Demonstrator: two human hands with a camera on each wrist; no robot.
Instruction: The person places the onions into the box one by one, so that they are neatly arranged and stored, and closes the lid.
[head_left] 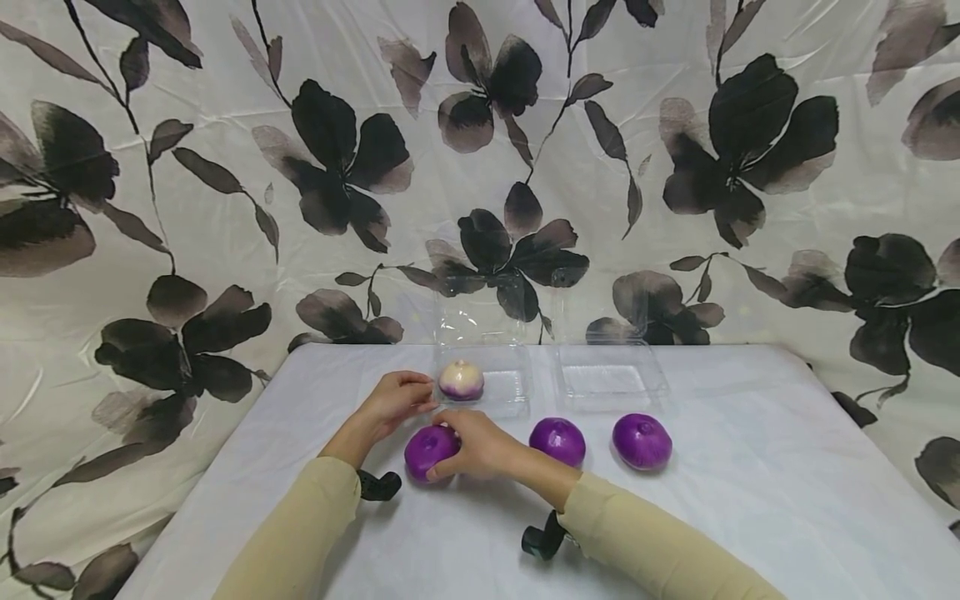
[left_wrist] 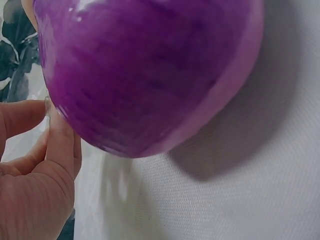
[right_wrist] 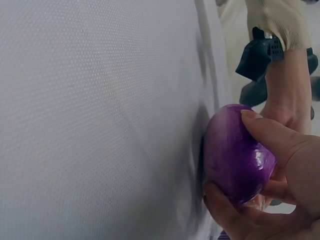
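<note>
My right hand [head_left: 480,446] grips a purple onion [head_left: 427,452], its thumb on the near side and its fingers over the far side. The onion fills much of the left wrist view and looks glossy. My left hand [head_left: 396,400] pinches the left rim of a clear plastic container [head_left: 510,385] between thumb and fingers. In that container's left part sits a cream-coloured onion [head_left: 461,380] with a purple lower part. The container's transparent lid stands raised behind it.
Two more purple onions [head_left: 557,442] lie on the white-covered table [head_left: 750,500] to the right. Behind them stands a second clear container [head_left: 611,375], its lid raised. A flower-patterned cloth [head_left: 600,208] hangs behind the table.
</note>
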